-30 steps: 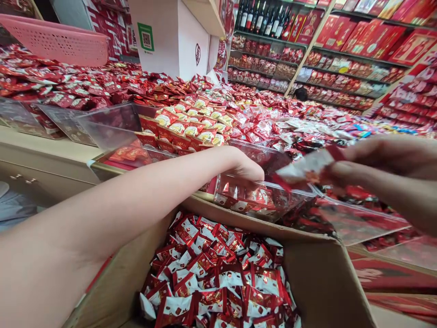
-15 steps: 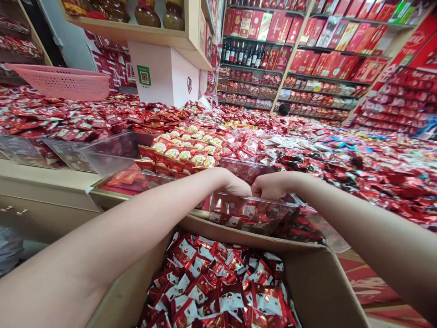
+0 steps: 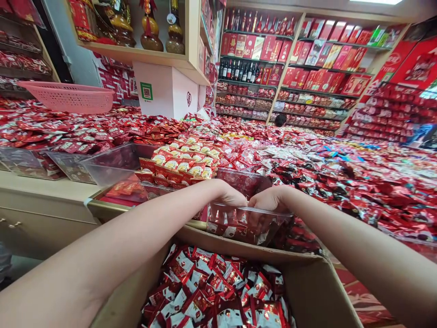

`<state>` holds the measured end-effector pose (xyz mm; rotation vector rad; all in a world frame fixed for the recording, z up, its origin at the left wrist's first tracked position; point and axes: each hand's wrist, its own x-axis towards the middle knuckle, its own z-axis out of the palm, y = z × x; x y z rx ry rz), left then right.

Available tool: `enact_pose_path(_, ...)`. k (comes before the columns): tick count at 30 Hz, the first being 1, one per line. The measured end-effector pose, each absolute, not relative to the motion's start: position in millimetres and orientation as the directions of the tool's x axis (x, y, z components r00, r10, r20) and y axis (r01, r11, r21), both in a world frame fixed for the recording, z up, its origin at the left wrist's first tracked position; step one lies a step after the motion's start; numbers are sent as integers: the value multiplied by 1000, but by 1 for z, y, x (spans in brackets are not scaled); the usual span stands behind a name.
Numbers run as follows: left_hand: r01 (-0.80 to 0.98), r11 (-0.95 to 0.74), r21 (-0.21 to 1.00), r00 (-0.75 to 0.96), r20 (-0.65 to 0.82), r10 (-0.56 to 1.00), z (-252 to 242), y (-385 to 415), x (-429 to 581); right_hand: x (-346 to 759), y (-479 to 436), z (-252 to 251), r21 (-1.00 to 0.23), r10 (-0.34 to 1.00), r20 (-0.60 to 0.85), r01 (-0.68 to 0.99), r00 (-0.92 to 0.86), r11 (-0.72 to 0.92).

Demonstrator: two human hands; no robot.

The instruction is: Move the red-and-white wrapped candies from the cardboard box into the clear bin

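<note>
My left hand (image 3: 231,197) and my right hand (image 3: 269,199) reach side by side down into a clear plastic bin (image 3: 218,222) on the counter, knuckles nearly touching. Their fingers dip below the bin's rim among red and white candy packets (image 3: 235,230), so I cannot see whether they grip anything. Right below my arms stands an open cardboard box (image 3: 307,291) full of the same red and white packets (image 3: 218,287).
Neighbouring clear bins (image 3: 112,166) hold red packets, one with neat rows of gold-and-red ones (image 3: 180,164). A pink basket (image 3: 68,96) sits far left. A white box with a QR code (image 3: 164,91) stands behind. Shelves of bottles and red boxes (image 3: 290,50) line the back wall.
One second ago my right hand was up at the right holding a packet. It has come down into the bin beside my left hand. The view has tilted upward.
</note>
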<state>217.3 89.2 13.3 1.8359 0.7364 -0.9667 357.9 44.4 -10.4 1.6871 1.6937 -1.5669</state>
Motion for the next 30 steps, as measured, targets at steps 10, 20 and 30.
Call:
enact_pose_path(10,752,-433,497,567,-822,42,13,92,220,350,43,-6,-292,516,-851,903,-95,-316)
enact_pose_path(20,755,-403,517,589,-805,70,8,92,224,354,45,-9,-256,558,-826,935,-81,-244)
enact_pose_path(30,757,-399,517,579,-814,43,3,94,228,351,44,-8,-296,571,-811,930,-126,-216)
